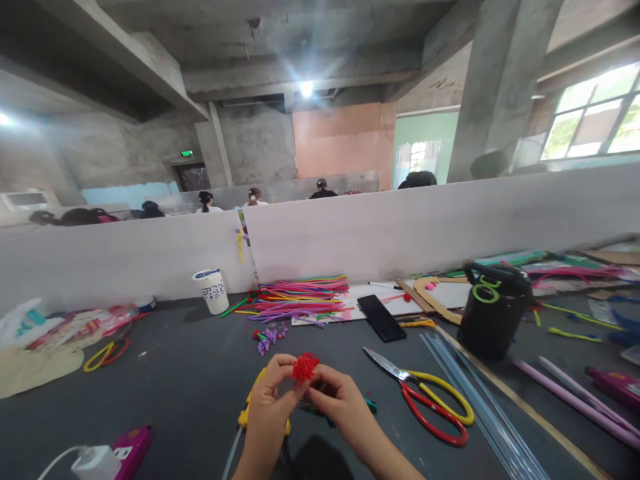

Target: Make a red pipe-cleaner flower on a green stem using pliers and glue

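Red flower [305, 367] pinched between both hands over the dark table [190, 380].

Left hand [270, 400] closed narrow on the flower's left side, thumb and fingertips pressed against it; right hand [336, 398] closed likewise on the right side and underneath, fingers curled tight, touching the left hand's fingertips. Held just above the near table edge, in the middle. Green stem [371, 403] peeking out just behind the right hand; whether gripped or lying on the table, cannot tell. Yellow glue gun [246, 413] beside and under the left hand. Scissors [425, 393] with red and yellow handles lying near to the right, blades parted. Black phone [381, 317] and a heap of coloured pipe cleaners [300, 297] farther back, white cup [212, 291] to their left, black pot [493, 310] to the right.
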{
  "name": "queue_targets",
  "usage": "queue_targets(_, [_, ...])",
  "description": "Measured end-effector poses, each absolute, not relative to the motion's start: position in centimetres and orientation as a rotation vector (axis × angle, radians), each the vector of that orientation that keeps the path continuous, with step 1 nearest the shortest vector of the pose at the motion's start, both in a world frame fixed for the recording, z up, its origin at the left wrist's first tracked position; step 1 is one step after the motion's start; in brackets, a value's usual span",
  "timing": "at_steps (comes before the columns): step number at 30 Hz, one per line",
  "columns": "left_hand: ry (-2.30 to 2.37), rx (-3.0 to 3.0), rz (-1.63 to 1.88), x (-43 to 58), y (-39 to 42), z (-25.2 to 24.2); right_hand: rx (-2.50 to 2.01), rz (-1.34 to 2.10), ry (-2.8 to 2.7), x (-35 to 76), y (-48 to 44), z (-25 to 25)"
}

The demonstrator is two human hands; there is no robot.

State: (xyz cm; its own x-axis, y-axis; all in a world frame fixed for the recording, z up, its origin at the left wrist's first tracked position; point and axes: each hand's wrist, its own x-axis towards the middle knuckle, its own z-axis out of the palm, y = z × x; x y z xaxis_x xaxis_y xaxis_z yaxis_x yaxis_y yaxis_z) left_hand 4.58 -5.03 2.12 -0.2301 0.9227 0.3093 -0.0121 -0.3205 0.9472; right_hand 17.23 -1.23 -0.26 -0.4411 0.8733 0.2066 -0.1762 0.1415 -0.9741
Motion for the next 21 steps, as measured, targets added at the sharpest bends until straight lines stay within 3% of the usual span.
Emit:
queue_targets(13, [1.368,1.668,1.805,5.0,-5.5,1.6,-0.937,1.176,-1.746,18.1,1.1,-4.1])
queue_targets(21, [1.491,1.437,1.772,5.1,-3.2,-0.1,-0.909,1.338,-1.737,18.3,1.0,-3.4])
